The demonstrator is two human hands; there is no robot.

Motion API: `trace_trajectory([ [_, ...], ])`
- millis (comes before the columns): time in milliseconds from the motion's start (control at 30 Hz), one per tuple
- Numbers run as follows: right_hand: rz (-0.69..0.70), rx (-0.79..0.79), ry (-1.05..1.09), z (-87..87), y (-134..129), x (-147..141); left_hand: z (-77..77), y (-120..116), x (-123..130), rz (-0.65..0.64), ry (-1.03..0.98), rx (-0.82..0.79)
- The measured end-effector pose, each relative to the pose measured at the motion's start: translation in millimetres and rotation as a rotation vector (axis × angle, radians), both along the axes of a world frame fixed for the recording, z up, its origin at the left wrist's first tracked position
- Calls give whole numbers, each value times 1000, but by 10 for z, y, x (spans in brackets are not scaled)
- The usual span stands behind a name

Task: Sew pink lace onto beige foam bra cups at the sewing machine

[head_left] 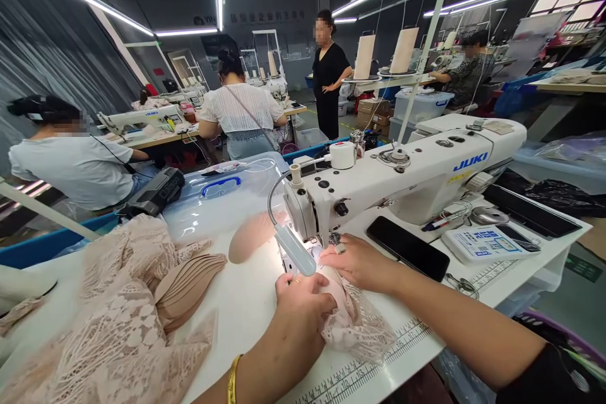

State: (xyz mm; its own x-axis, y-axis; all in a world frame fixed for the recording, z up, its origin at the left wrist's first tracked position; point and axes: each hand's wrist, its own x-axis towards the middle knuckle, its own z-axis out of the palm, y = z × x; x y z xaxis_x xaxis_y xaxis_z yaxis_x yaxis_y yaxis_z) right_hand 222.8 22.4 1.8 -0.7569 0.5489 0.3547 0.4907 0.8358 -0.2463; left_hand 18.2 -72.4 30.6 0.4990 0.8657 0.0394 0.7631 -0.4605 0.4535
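Note:
My left hand (303, 312), with a gold bangle at the wrist, is closed on pale pink lace fabric (362, 331) in front of the needle area. Close to the presser foot, my right hand (362, 263) holds the same fabric down with its fingers curled on it. The lace drapes over the table's front part. A white JUKI sewing machine (374, 183) stands just behind my hands. Its small lamp (296, 249) lights the stitching spot and partly hides it. Left of my hands lie a heap of pink lace (123, 290), a stack of beige cup pads (189, 290) and one loose pink pad (255, 237).
A black phone (407, 246) lies right of my right hand, beside a white and blue box (487, 244). Scissors (461, 285) rest near the printed ruler. A clear lidded bin (222, 192) stands behind the table. Several people sit or stand farther back.

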Motion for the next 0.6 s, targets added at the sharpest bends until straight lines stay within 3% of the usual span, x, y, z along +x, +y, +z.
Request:
trace_trajectory([
  [200,0,-4,4,5,3,17,-84,-15,7,9,-34,7],
  [600,-23,5,-3,15,-16,17,115,47,-97,-44,-72,-71],
])
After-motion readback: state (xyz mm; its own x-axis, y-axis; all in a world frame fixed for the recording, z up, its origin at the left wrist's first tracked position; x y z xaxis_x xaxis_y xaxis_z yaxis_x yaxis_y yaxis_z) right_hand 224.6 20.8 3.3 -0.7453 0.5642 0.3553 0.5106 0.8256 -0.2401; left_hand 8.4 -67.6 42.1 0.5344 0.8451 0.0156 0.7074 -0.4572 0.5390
